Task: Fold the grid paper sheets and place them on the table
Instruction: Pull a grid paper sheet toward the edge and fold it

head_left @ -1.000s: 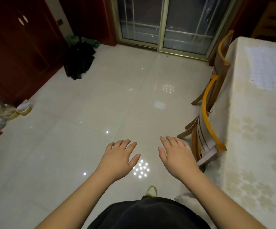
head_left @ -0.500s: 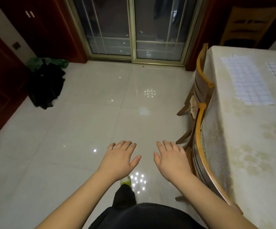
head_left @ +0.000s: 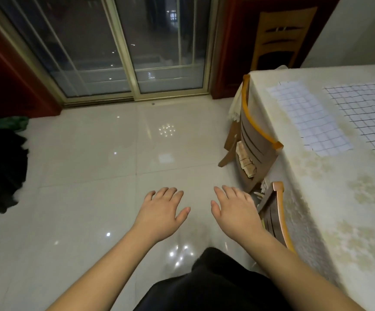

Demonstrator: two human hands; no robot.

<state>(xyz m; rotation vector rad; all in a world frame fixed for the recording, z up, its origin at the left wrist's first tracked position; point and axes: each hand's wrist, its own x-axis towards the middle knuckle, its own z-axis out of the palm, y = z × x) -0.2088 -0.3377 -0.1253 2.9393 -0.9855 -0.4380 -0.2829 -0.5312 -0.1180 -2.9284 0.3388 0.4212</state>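
Two grid paper sheets (head_left: 307, 118) are laid flat side by side on the bench (head_left: 339, 198), long axes running away toward its far edge. Left hand (head_left: 161, 212) and right hand (head_left: 236, 212) are held palm-down over the floor (head_left: 81, 176), fingers relaxed, nothing gripped.

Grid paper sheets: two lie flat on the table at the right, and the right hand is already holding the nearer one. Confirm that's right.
Not quite. The head view shows both grid paper sheets lying flat on the table, but the right hand holds nothing: it hovers open over the floor beside the left hand, well short of the sheets.
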